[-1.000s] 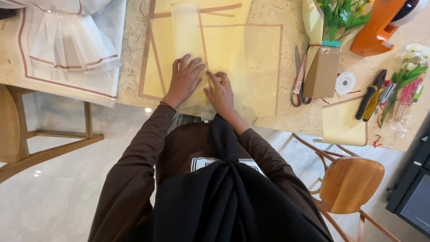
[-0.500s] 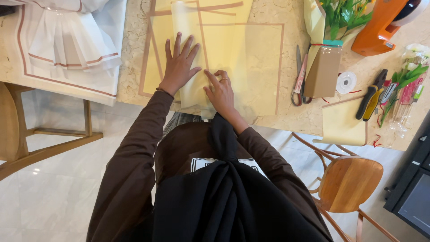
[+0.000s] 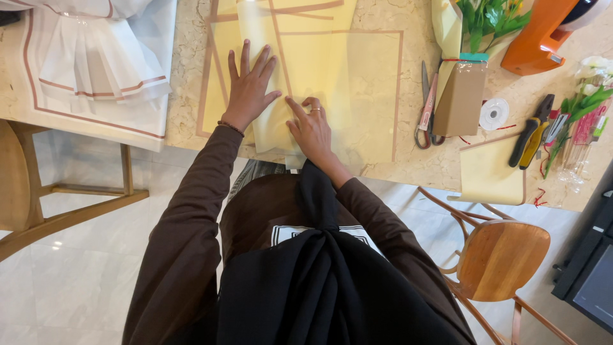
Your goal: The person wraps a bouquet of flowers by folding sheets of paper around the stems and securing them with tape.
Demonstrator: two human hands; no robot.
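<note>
The left hand (image 3: 250, 89) now lies flat on the pale yellow wrapping sheet (image 3: 319, 83) in the upper centre of the frame, fingers spread wide and pointing up the frame. One second ago the same hand sat lower and more closed, near the table edge; it has since slid up the sheet and opened out. The right hand (image 3: 313, 128) has hardly moved: it rests just right of the left, fingers narrow and partly curled, the forefinger pressing along the slanted edge of a folded flap. Neither hand grips anything; both press down.

The sheet, with its brown border, lies on the marble table (image 3: 185, 57), its lower edge at the table's near rim. The change reads as a fold being flattened, the left hand smoothing upward while the right pins the crease; this is a judgement.

To the right of the sheet lie pink-handled scissors (image 3: 426, 108), untouched, beside a brown paper bag of green stems (image 3: 461, 89), a reel of tape (image 3: 493, 114) and a black-and-yellow tool (image 3: 530, 131). A white pleated wrap (image 3: 96, 57) occupies the upper left.
</note>
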